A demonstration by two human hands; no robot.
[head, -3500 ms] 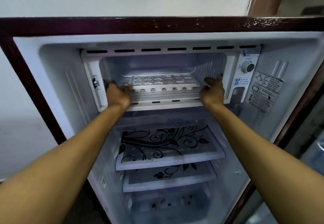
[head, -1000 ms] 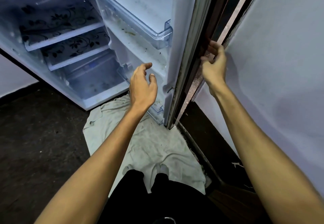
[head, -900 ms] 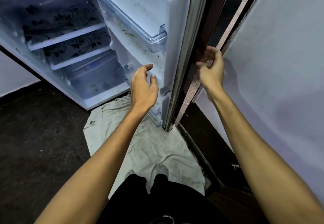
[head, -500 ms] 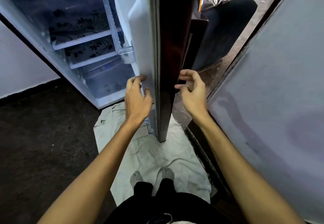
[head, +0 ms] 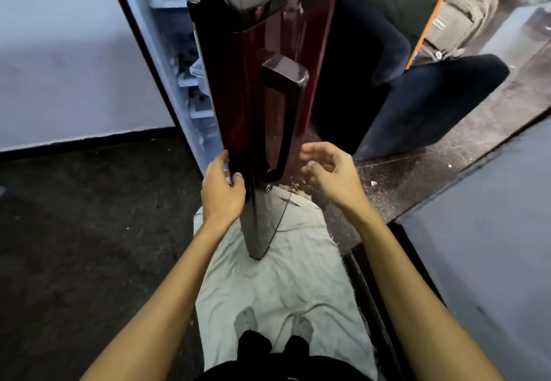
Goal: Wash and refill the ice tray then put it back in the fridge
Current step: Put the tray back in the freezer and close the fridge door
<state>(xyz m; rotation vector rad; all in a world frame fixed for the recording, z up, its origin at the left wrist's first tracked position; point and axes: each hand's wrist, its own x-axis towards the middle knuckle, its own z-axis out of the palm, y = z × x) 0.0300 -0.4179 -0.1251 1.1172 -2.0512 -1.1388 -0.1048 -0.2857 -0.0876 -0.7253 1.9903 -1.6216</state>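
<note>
- Now hidden: ice tray, out of my view behind the fridge door (head: 253,88).
- Left hand (head: 222,194) grips the door's edge; right hand (head: 334,171) hangs loosely apart.
- Door stands nearer shut than half a second earlier.

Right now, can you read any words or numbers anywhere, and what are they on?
Small label on the grey-green fabric backpack: some print, too small and blurred to read.
Glossy dark red fridge door: no writing visible.
Nothing else here carries readable text.
</note>
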